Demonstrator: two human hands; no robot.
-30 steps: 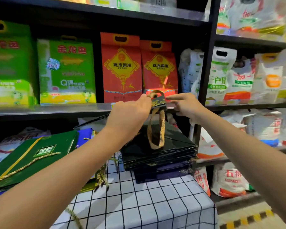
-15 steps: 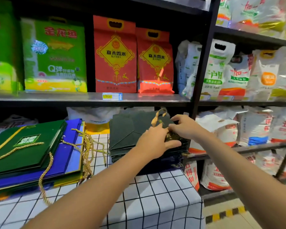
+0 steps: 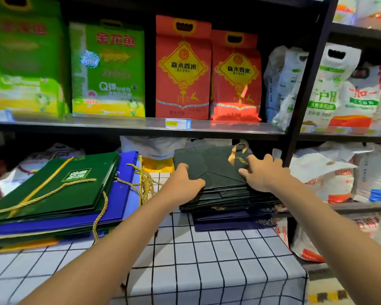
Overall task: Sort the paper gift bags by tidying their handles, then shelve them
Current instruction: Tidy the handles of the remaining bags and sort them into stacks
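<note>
A stack of flat black paper gift bags [image 3: 216, 170] lies at the back right of the checked table, on top of dark blue ones [image 3: 229, 223]. A gold ribbon handle [image 3: 237, 151] loops up at the stack's far end. My left hand [image 3: 183, 183] grips the stack's left edge, thumb on top. My right hand [image 3: 264, 172] presses flat on the top bag's right side, fingers spread toward the handle. To the left lies a second pile of green bags [image 3: 53, 183] and blue bags [image 3: 110, 214] with loose gold cord handles [image 3: 141, 179].
The table's black-and-white checked cloth [image 3: 207, 260] hangs over the front edge. A black metal shelf [image 3: 141, 126] with rice packs runs just above the stacks. An upright post [image 3: 304, 89] stands right of the black stack, with flour sacks [image 3: 330, 172] beyond it.
The black bag I held up by its handle has come down flat onto the stack. Both hands dropped from the shelf edge and moved apart to the stack's two sides.
</note>
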